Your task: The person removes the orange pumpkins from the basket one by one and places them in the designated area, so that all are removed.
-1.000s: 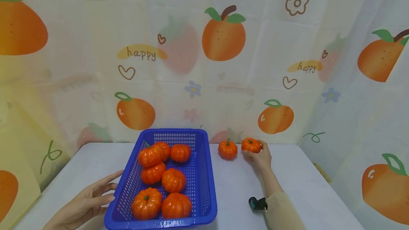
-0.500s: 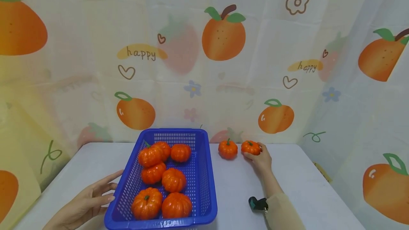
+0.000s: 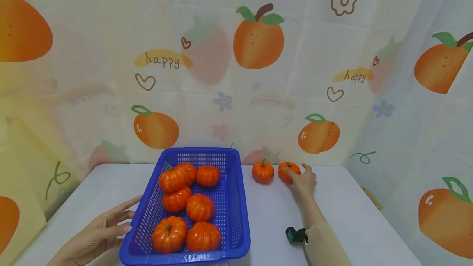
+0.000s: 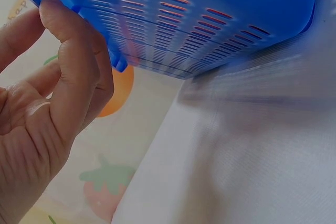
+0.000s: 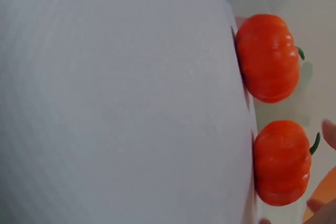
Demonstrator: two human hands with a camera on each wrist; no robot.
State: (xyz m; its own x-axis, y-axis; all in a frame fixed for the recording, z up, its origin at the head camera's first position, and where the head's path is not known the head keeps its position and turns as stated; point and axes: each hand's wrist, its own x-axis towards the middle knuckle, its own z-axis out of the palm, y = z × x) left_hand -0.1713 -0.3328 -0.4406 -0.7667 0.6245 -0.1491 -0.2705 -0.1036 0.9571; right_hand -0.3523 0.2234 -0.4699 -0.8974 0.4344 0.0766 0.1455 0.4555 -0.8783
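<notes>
R hand point(image 3: 306, 183) partly hides rt pumpkin point(image 5: 282, 162); R-wrist cam crops its fingers point(image 5: 330, 132).

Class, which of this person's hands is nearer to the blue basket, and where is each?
Left. The left hand is at the left side of the blue basket; the right hand is beyond its right side, by the rightmost pumpkin.

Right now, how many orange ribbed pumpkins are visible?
9: seven pumpkins in the blue perforated plastic basket, two on the white table to its right; others may be hidden.
</notes>
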